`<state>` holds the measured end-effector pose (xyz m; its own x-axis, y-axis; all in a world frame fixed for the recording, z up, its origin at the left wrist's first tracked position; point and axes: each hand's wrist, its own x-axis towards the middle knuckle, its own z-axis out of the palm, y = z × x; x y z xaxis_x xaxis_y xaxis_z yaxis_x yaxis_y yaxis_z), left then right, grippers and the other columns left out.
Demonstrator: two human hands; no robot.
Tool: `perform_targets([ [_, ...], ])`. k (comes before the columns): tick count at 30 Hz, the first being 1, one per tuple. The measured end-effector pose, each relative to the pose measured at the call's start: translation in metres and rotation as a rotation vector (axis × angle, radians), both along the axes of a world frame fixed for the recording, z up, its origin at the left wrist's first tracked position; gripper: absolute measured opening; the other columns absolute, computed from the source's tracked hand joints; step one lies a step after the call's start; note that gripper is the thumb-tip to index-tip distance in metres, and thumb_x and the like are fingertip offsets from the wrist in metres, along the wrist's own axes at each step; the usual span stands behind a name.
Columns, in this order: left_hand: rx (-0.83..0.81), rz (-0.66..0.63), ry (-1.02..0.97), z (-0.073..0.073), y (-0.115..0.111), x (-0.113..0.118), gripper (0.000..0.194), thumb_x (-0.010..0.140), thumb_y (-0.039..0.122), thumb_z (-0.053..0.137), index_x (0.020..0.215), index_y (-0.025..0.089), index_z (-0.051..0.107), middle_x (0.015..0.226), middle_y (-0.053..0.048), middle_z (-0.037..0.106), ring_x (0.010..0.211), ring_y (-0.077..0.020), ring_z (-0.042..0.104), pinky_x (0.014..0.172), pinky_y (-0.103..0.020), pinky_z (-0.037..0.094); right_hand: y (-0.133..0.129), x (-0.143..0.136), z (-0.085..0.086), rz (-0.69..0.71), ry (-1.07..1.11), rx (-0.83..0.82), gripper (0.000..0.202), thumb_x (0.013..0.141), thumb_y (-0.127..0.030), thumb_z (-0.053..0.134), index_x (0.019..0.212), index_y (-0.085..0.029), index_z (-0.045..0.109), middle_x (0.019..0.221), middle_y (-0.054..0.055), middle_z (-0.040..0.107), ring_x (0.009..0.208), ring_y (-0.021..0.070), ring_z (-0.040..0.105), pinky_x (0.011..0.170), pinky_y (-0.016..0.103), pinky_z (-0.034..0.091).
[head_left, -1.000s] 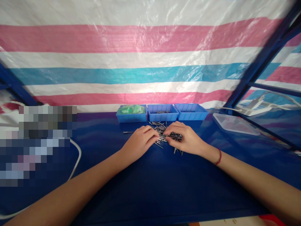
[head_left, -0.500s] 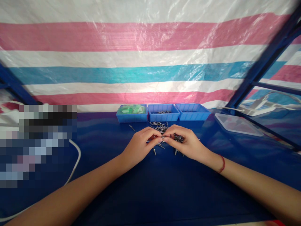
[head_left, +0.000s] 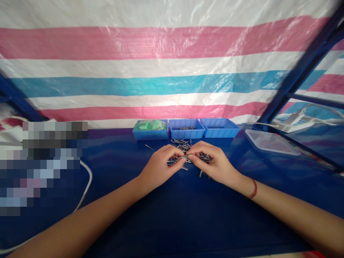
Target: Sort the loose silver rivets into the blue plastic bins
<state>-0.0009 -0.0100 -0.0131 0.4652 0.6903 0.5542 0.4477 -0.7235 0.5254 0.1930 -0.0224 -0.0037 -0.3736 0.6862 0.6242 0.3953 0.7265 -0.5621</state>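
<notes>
The left hand (head_left: 159, 163) is bare, and so are its wrist and the left forearm (head_left: 99, 209), which is smooth, slim at the wrist and broader toward the elbow. The right hand (head_left: 212, 161) is bare too, with slender fingers. A thin, dark red bracelet (head_left: 254, 189), cord-like and slightly uneven along its edge, curves around the right wrist; its weave is too small to make out. Beyond it, the right forearm (head_left: 290, 202) is uncovered as far as the view shows.
</notes>
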Motion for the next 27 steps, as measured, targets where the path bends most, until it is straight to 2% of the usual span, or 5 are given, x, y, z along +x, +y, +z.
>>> perform_targets([
  [7, 0.048, 0.042, -0.061, 0.0, -0.002, 0.0, 0.006, 0.084, 0.024, 0.057, 0.084, 0.019, 0.06, 0.08, 0.0, 0.062, 0.072, -0.0107, 0.058, 0.067, -0.021, 0.045, 0.002, 0.0, -0.001, 0.011, -0.044, -0.01, 0.011, 0.086, -0.024, 0.055, 0.085, -0.019, 0.065, 0.08, 0.006, 0.066, 0.075, 0.0169, 0.061, 0.068, 0.031, 0.049],
  [12, 0.081, 0.063, 0.017, 0.006, -0.001, -0.002, 0.015, 0.085, 0.032, 0.057, 0.09, 0.018, 0.06, 0.083, -0.002, 0.063, 0.074, -0.0129, 0.059, 0.069, -0.023, 0.047, 0.007, 0.001, -0.004, 0.017, -0.072, -0.09, 0.019, 0.088, -0.029, 0.052, 0.081, -0.018, 0.066, 0.077, 0.005, 0.066, 0.073, 0.016, 0.06, 0.069, 0.03, 0.047],
  [15, 0.089, 0.114, 0.173, 0.017, 0.007, -0.012, 0.021, 0.088, 0.033, 0.051, 0.101, 0.018, 0.059, 0.087, -0.003, 0.064, 0.078, -0.0153, 0.06, 0.074, -0.026, 0.047, 0.02, 0.012, -0.005, -0.169, 0.083, -0.191, 0.025, 0.085, -0.037, 0.053, 0.079, -0.017, 0.066, 0.078, 0.005, 0.067, 0.071, 0.0162, 0.06, 0.064, 0.028, 0.046],
  [20, 0.05, 0.194, 0.58, 0.037, 0.035, -0.047, 0.03, 0.088, 0.02, 0.037, 0.101, 0.015, 0.063, 0.101, -0.008, 0.065, 0.095, -0.0225, 0.06, 0.087, -0.036, 0.045, 0.055, 0.049, -0.006, -0.525, 0.388, -0.274, 0.025, 0.076, -0.04, 0.059, 0.076, -0.016, 0.067, 0.065, 0.001, 0.06, 0.056, 0.0122, 0.051, 0.053, 0.025, 0.039],
  [27, -0.071, 0.202, 0.829, 0.03, 0.066, -0.081, 0.04, 0.083, 0.013, 0.037, 0.112, 0.017, 0.064, 0.117, -0.009, 0.061, 0.102, -0.0215, 0.06, 0.093, -0.033, 0.044, 0.084, 0.081, -0.009, -0.701, 0.527, -0.354, 0.027, 0.072, -0.04, 0.059, 0.075, -0.014, 0.066, 0.058, -0.001, 0.05, 0.047, 0.0084, 0.039, 0.043, 0.023, 0.029],
])
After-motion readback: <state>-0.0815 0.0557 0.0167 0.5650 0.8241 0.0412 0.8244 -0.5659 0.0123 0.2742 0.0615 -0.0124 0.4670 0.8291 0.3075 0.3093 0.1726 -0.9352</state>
